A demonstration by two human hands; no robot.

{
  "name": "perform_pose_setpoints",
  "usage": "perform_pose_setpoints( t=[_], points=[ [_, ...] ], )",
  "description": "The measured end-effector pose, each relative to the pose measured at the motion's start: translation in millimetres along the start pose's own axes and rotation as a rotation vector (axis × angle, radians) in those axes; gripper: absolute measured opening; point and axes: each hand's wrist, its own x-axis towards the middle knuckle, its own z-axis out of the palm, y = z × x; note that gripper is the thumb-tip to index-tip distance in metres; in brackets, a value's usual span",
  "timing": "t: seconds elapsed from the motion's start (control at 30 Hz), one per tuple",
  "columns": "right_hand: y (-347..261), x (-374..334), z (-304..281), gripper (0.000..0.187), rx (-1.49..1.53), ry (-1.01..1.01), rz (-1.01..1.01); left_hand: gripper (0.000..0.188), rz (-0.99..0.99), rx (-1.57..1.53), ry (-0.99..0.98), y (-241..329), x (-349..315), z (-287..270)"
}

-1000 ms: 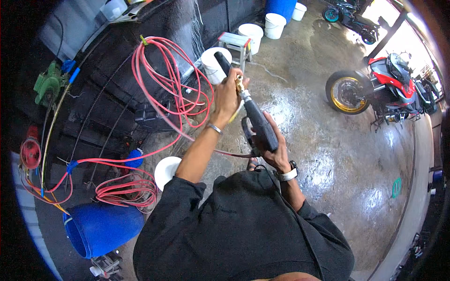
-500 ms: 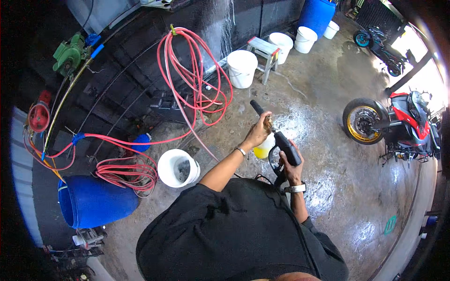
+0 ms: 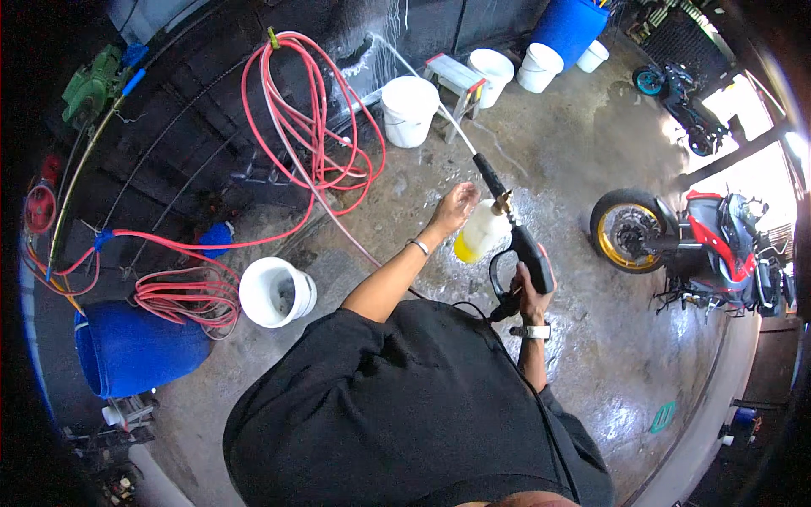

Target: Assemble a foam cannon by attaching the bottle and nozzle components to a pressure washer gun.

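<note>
In my right hand point(image 3: 534, 294) is the black pistol grip of a foam spray gun point(image 3: 529, 250), with the fingers wrapped round it. Brass fittings join the grip to a black nozzle pointing away. Below the fittings hangs a translucent white bottle point(image 3: 485, 230) with yellow liquid at its bottom. A white jet point(image 3: 422, 82) runs from the nozzle to the dark wall, where white foam trickles down. Just left of the bottle my left hand point(image 3: 454, 211) holds nothing, its fingers loosely apart. A black hose runs down from the grip past my body.
Red hose coils point(image 3: 317, 127) hang on the left wall. A white bucket point(image 3: 277, 291) and a blue barrel point(image 3: 139, 348) stand at left. More white buckets and a step stool point(image 3: 456, 76) line the wall ahead. To the right, a red-and-black motorcycle point(image 3: 718, 232) stands on wet concrete.
My left hand has come off the gun's brass fittings and moved left. A white jet now leaves the nozzle and hits the wall. The whole view has shifted slightly.
</note>
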Motion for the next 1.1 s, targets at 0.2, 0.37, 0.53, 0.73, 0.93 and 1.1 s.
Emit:
perform_pose_setpoints(
  t=[0.2, 0.37, 0.53, 0.73, 0.93, 1.1],
  points=[
    [-1, 15, 5, 0.058, -0.144, -0.03, -0.321, 0.057, -0.345, -0.527, -0.244, 17, 56, 12],
    [-9, 25, 37, 0.057, -0.119, 0.029, -0.29, 0.043, -0.353, -0.593, -0.334, 36, 75, -15],
    [-32, 35, 73, 0.059, 0.119, 0.014, -0.163, 0.04, -0.247, -0.561, -0.438, 62, 102, -54],
    [-43, 44, 101, 0.064, 0.107, 0.053, -0.152, 0.047, -0.302, -0.422, -0.573, 85, 121, -91],
    [-66, 42, 120, 0.052, 0.138, 0.054, -0.095, 0.047, -0.193, -0.282, -0.624, 87, 141, -115],
    [-101, 45, 126, 0.055, -0.014, 0.066, -0.23, 0.061, -0.122, -0.638, -0.696, 99, 152, -110]
  ],
)
